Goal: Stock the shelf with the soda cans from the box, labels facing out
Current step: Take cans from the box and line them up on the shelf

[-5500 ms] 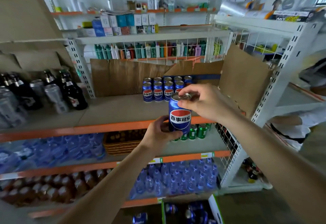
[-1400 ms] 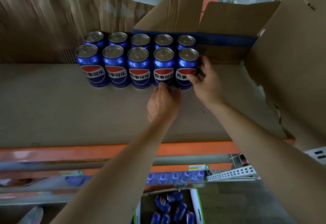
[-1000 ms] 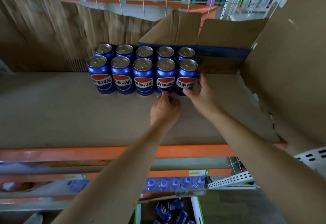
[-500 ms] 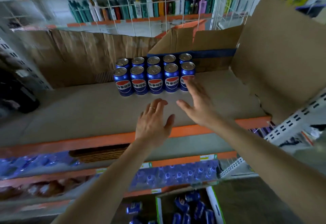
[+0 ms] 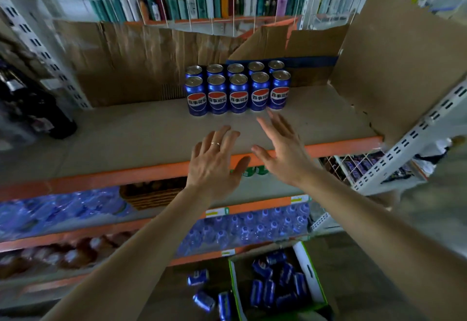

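1. The soda cans (image 5: 237,88) stood upright on the shelf (image 5: 141,133) in two rows of five, far from its front edge. The near row showed its labels facing out, though the rightmost label appeared turned slightly to the right.
2. More cans lay loose on their sides in the box (image 5: 309,277) on the floor, near and below; three further cans (image 5: 202,293) lay on the floor just left of it.
3. The left hand (image 5: 214,161) and the right hand (image 5: 283,148) were both spread flat with straight fingers and held nothing. They hovered side by side over the front edge of the shelf, apart from the cans.
4. Judged step: fetch the next can. Recommended practice: grip the body, set it upright in front of the near row, then rotate it until the label faces out.
5. Torn cardboard (image 5: 394,62) lined the back and right side of the shelf; its right panel leaned inward and could limit placement on that side.
6. Dark bottles (image 5: 38,108) stood at far left. Lower shelves held water bottles (image 5: 252,227) and a wicker basket (image 5: 151,194).
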